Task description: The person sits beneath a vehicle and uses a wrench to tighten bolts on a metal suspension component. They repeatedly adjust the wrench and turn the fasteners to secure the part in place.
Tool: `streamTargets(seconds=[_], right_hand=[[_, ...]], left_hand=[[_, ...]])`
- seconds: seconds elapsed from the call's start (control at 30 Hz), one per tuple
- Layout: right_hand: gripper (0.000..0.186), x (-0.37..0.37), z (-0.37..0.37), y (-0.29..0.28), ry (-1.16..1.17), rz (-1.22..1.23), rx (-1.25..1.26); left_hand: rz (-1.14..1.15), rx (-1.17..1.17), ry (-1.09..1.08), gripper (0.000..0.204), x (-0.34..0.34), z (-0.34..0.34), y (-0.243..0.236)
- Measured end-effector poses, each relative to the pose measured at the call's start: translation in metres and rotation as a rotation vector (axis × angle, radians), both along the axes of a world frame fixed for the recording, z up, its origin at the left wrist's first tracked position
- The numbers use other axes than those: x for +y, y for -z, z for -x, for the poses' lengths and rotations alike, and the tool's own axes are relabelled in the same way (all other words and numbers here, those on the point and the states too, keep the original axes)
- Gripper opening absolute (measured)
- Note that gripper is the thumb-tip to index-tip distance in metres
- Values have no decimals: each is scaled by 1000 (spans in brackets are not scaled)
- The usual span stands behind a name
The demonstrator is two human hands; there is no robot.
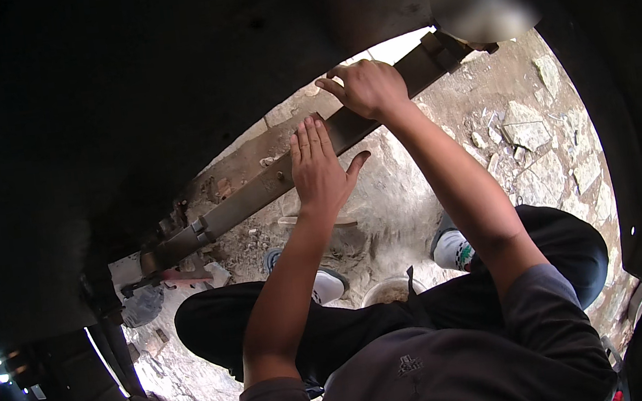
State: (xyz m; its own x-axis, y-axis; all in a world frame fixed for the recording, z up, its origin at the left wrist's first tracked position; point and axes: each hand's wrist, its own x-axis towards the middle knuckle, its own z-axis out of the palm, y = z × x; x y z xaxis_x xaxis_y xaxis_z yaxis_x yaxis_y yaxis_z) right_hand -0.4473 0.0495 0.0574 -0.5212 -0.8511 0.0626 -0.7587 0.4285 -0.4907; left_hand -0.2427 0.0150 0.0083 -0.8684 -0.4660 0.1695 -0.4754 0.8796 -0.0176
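Observation:
A long dark metal bar, which looks like a leaf spring (254, 200), slants from the lower left to the upper right in front of me. My left hand (317, 169) lies against its middle, fingers stretched out flat and thumb spread to the right. Farther along and to the right, my right hand (373, 90) is bent over the bar's far edge. Its thumb side points left, while most of its fingers are hidden behind the hand. A metal clip (198, 229) wraps the lower left part of the bar, and a small bolt or rivet (280, 176) shows on its face.
A dark curved panel (255, 41) arches over the bar. Broken stone slabs (525, 126) and rubble cover the ground to the right. Between my feet stands a round container (385, 292). A crumpled translucent piece (143, 304) lies by the bar's left end.

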Motion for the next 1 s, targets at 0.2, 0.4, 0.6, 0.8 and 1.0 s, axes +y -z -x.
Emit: streamTargets(seconds=[0.2,0.4,0.6,0.8,1.0], right_hand=[[57,1,-1,4,2,54,73],[59,-1,-3,4,-3,-8,41],[61,1,-4,-2,-17,-41,70],[59,3,-1,7,-29,25,98],[60,0,-5,3,6,2,70]], left_hand=[[-40,17,67,99,6,-23,2],[-63,67,36,96,-4,-9,10],[17,43,38,94,-7,-20,7],[26,34,38,95,0,-24,11],[12,40,8,98,-20,-8,11]])
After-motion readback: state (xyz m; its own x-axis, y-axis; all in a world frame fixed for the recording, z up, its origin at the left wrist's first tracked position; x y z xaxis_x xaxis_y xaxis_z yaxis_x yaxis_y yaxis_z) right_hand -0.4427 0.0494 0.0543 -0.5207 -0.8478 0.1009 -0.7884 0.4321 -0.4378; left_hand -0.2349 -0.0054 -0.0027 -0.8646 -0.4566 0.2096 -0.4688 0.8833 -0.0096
